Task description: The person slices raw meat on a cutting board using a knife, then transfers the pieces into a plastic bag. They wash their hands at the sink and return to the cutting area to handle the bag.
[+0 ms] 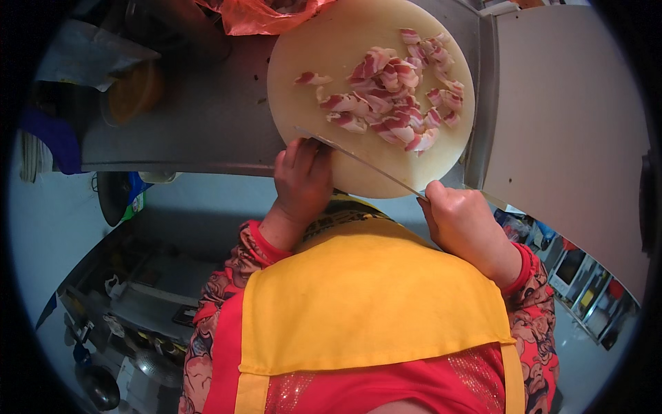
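Observation:
A round cutting board (297, 57) lies on the metal counter. Sliced pieces of streaky pork (393, 93) are heaped on its middle and right side. My right hand (457, 215) is closed around the handle of a knife (370, 166), seen edge-on, its blade slanting up and left over the board's near part. My left hand (305, 173) is at the board's near left edge, fingers bent against the blade near its far end. The fingertips are hidden, so whether they pinch the blade or something beneath it cannot be told.
A red plastic bag (258, 18) touches the board's far left. On the metal counter (207, 124), a tub with orange contents (135, 95) and a clear plastic bag (93, 52) stand left. A pale panel (558, 103) borders the counter on the right, past a raised metal edge.

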`<state>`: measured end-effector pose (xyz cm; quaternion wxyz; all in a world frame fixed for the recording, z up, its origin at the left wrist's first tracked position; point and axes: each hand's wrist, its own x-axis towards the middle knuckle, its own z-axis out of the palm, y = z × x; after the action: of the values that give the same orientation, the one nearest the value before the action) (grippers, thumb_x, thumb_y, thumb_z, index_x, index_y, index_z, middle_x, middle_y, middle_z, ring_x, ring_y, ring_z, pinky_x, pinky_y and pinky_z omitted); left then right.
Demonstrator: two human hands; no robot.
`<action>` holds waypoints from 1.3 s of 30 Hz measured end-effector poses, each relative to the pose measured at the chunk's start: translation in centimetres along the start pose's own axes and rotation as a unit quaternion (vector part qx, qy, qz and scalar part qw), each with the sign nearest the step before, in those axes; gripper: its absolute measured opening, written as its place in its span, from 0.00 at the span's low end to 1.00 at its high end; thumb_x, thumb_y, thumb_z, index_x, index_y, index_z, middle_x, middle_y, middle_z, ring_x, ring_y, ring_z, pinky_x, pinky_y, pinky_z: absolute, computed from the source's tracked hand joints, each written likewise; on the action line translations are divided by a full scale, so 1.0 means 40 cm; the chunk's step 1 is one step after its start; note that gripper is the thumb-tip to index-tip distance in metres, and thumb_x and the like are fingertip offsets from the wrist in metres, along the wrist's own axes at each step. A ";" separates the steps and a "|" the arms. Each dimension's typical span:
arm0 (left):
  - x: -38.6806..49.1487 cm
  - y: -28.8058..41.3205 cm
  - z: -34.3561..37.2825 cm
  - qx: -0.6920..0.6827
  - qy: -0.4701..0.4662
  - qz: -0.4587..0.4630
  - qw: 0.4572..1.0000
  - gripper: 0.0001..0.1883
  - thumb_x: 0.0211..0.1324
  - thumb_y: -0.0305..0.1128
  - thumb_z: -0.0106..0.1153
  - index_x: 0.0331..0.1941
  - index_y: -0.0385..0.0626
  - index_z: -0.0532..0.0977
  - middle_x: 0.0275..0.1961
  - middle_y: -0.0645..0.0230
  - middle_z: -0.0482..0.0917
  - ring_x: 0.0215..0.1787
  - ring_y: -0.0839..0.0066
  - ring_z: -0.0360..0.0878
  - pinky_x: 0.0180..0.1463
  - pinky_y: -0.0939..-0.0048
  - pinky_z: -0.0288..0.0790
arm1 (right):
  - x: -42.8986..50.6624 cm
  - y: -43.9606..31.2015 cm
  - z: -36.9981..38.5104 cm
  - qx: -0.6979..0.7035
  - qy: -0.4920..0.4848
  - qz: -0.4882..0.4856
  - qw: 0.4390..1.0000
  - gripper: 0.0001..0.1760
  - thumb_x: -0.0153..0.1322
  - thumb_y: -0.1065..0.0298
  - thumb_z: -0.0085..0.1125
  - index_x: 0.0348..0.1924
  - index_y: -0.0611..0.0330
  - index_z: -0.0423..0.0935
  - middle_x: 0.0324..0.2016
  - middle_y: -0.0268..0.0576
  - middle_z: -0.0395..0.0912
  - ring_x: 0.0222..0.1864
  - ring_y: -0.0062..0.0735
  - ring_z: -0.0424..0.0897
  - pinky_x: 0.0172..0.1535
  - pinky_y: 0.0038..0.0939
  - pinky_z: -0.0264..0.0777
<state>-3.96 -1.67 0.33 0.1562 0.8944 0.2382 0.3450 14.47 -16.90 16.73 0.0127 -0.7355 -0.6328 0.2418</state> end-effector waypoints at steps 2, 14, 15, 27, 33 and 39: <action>-0.002 0.002 0.001 0.004 0.000 -0.009 1.000 0.16 0.48 0.27 0.59 0.45 0.42 0.80 0.46 0.63 0.79 0.48 0.60 0.80 0.41 0.60 0.72 | 0.006 0.000 -0.005 -0.015 -0.016 -0.002 1.000 0.07 0.63 0.79 0.56 0.28 0.64 0.66 0.15 0.52 0.75 0.18 0.52 0.79 0.22 0.44 0.73; -0.005 -0.001 0.007 -0.007 0.009 -0.004 1.000 0.17 0.49 0.29 0.57 0.46 0.42 0.79 0.45 0.62 0.79 0.45 0.62 0.79 0.40 0.61 0.71 | 0.072 0.018 -0.014 -0.005 -0.073 0.006 0.997 0.13 0.72 0.72 0.62 0.30 0.65 0.65 0.15 0.56 0.73 0.20 0.60 0.77 0.24 0.49 0.72; -0.006 -0.002 0.008 -0.009 0.005 -0.005 1.000 0.17 0.49 0.29 0.56 0.46 0.42 0.79 0.45 0.62 0.79 0.45 0.62 0.79 0.40 0.61 0.71 | 0.085 0.020 -0.009 0.015 -0.070 0.005 0.997 0.14 0.72 0.72 0.62 0.30 0.65 0.65 0.15 0.56 0.72 0.20 0.61 0.77 0.24 0.49 0.71; 0.000 0.005 -0.001 -0.045 0.020 -0.051 0.997 0.14 0.51 0.24 0.60 0.44 0.46 0.80 0.44 0.64 0.79 0.43 0.63 0.80 0.44 0.64 0.73 | 0.092 0.040 0.036 0.066 -0.020 0.014 0.998 0.13 0.71 0.72 0.63 0.30 0.64 0.66 0.15 0.58 0.72 0.20 0.62 0.77 0.24 0.49 0.71; 0.001 0.005 -0.006 -0.035 0.013 -0.040 0.999 0.11 0.53 0.25 0.61 0.42 0.44 0.80 0.44 0.66 0.79 0.45 0.63 0.80 0.44 0.63 0.72 | -0.025 0.069 -0.022 0.033 -0.013 0.054 0.998 0.14 0.71 0.72 0.63 0.28 0.63 0.67 0.14 0.55 0.71 0.20 0.59 0.78 0.23 0.46 0.72; -0.005 0.006 -0.011 -0.025 0.003 -0.037 0.999 0.13 0.52 0.24 0.60 0.44 0.41 0.80 0.46 0.64 0.80 0.47 0.62 0.81 0.43 0.63 0.72 | 0.002 0.006 -0.042 0.030 -0.020 0.016 0.999 0.13 0.71 0.74 0.62 0.28 0.64 0.66 0.17 0.54 0.73 0.21 0.57 0.77 0.24 0.45 0.71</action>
<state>-4.30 -1.93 0.65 0.1909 0.8795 0.2632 0.3476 15.35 -16.38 18.12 0.0186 -0.7399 -0.6135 0.2753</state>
